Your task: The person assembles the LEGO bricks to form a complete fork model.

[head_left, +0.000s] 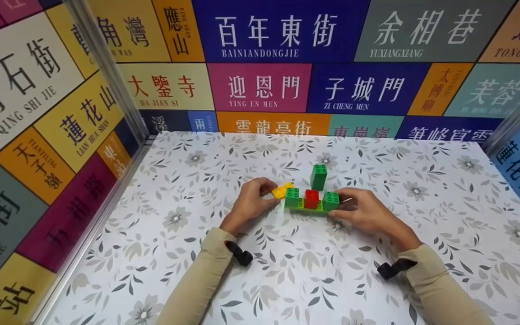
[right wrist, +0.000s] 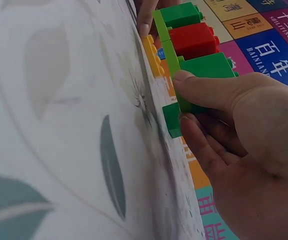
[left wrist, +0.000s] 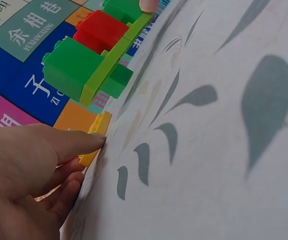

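Note:
My left hand (head_left: pixel 254 201) pinches a flat yellow building-brick plate (head_left: pixel 282 191) by its left end, low at the tabletop. In the left wrist view, the thumb lies over the yellow plate (left wrist: pixel 100 126) and the other fingers curl below. My right hand (head_left: pixel 363 210) grips the right end of a brick assembly. That assembly has a long lime-green plate (head_left: pixel 307 209) carrying a green brick (head_left: pixel 292 197), a red brick (head_left: pixel 311 199) in the middle and another green brick (head_left: pixel 331 201). The right wrist view shows the thumb on the lime plate's edge (right wrist: pixel 170 55), above the table surface.
A tall green brick stack (head_left: pixel 318 177) stands upright just behind the assembly. White floral cloth (head_left: pixel 188 271) covers the table. Panels with street names (head_left: pixel 260 88) rise at the back and both sides. Each wrist wears a black camera (head_left: pixel 242 256).

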`<action>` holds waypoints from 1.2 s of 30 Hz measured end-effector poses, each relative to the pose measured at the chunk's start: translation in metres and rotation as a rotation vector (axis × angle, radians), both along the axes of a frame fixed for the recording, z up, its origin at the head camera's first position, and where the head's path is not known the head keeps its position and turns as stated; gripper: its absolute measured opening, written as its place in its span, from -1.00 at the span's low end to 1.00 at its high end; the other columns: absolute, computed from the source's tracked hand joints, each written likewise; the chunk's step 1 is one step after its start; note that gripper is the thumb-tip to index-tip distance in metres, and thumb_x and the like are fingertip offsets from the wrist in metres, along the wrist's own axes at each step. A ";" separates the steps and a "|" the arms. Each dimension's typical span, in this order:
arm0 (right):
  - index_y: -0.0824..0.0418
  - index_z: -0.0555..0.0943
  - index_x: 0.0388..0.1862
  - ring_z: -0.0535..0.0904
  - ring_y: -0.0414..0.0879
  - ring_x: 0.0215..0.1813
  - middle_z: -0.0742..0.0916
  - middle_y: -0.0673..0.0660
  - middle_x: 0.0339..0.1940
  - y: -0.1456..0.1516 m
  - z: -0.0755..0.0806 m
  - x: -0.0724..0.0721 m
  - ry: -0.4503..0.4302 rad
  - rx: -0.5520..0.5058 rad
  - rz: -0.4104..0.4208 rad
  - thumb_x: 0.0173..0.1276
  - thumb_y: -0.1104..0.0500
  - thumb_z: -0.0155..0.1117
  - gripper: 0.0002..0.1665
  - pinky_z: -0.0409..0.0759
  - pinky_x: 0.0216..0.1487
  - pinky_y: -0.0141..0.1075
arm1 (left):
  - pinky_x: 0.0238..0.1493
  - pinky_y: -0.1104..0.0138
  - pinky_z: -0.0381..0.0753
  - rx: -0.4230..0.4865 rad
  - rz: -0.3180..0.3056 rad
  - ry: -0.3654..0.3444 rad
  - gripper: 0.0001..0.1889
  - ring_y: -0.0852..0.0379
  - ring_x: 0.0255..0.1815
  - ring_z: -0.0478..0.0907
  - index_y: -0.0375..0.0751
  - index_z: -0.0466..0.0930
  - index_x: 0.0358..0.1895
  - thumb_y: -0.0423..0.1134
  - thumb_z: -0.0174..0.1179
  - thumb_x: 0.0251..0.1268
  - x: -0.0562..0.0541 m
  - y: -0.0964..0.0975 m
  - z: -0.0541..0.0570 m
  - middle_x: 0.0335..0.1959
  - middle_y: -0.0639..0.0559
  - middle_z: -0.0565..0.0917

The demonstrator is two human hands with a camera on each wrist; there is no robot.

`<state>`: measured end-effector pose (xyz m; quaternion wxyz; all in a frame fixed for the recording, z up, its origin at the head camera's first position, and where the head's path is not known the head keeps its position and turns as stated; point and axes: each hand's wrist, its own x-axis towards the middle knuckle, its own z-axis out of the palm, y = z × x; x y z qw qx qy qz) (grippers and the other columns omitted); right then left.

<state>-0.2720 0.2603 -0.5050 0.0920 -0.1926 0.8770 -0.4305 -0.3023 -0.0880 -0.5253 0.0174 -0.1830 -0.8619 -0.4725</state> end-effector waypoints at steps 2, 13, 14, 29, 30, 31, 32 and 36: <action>0.20 0.65 0.39 0.79 0.12 0.20 0.80 0.20 0.22 0.001 0.002 0.000 0.008 0.001 -0.004 0.36 0.05 0.63 -0.33 0.76 0.30 -0.04 | 0.17 0.04 0.73 -0.013 -0.005 -0.005 -0.62 -0.14 0.05 0.72 -0.32 0.74 0.13 -0.32 0.55 0.29 0.001 0.001 0.001 0.03 -0.21 0.79; 0.27 0.70 0.30 0.80 0.14 0.13 0.81 0.25 0.16 0.000 0.008 0.001 0.061 -0.095 0.024 0.35 0.18 0.63 -0.43 0.76 0.16 -0.37 | 0.22 0.09 0.72 -0.046 -0.061 -0.047 -0.60 -0.06 0.08 0.72 -0.27 0.74 0.15 -0.36 0.56 0.25 0.013 0.005 0.005 0.05 -0.14 0.81; 0.27 0.70 0.29 0.80 0.14 0.12 0.81 0.25 0.15 0.000 0.009 0.001 0.065 -0.102 0.027 0.35 0.19 0.63 -0.44 0.76 0.16 -0.37 | 0.24 0.10 0.72 -0.046 -0.068 -0.048 -0.60 -0.05 0.09 0.73 -0.28 0.74 0.15 -0.36 0.56 0.25 0.014 0.005 0.005 0.05 -0.13 0.81; 0.24 0.73 0.24 0.79 0.09 0.08 0.82 0.19 0.12 0.000 0.012 0.002 0.089 -0.122 0.064 0.30 0.22 0.66 -0.47 0.77 0.24 -0.24 | 0.07 0.28 0.67 -0.109 -0.215 -0.081 -0.44 0.08 0.02 0.66 -0.01 0.70 0.28 -0.19 0.64 0.20 0.026 0.015 0.003 0.05 0.02 0.78; 0.24 0.73 0.24 0.79 0.09 0.08 0.82 0.19 0.12 0.001 0.012 0.002 0.092 -0.122 0.065 0.30 0.23 0.66 -0.47 0.77 0.24 -0.24 | 0.06 0.28 0.66 -0.111 -0.215 -0.081 -0.43 0.07 0.01 0.64 0.00 0.70 0.29 -0.18 0.64 0.20 0.026 0.016 0.003 0.05 0.02 0.77; 0.23 0.74 0.24 0.79 0.09 0.08 0.82 0.19 0.12 0.001 0.012 0.002 0.094 -0.121 0.067 0.30 0.22 0.66 -0.47 0.77 0.24 -0.24 | 0.05 0.28 0.65 -0.110 -0.214 -0.081 -0.42 0.07 0.01 0.63 0.01 0.69 0.31 -0.18 0.64 0.20 0.027 0.017 0.003 0.05 0.03 0.77; 0.23 0.74 0.24 0.79 0.09 0.08 0.82 0.18 0.12 0.001 0.012 0.002 0.096 -0.121 0.069 0.30 0.23 0.66 -0.47 0.77 0.24 -0.25 | 0.06 0.27 0.65 -0.106 -0.211 -0.083 -0.41 0.07 0.02 0.62 0.01 0.68 0.32 -0.18 0.64 0.20 0.027 0.018 0.003 0.05 0.04 0.76; 0.19 0.74 0.23 0.79 0.06 0.07 0.83 0.14 0.11 0.000 0.013 0.002 0.099 -0.115 0.071 0.31 0.23 0.66 -0.49 0.76 0.21 -0.34 | 0.13 0.24 0.67 -0.090 -0.196 -0.105 -0.37 0.09 0.06 0.62 0.02 0.66 0.35 -0.18 0.65 0.19 0.027 0.019 0.004 0.08 0.11 0.75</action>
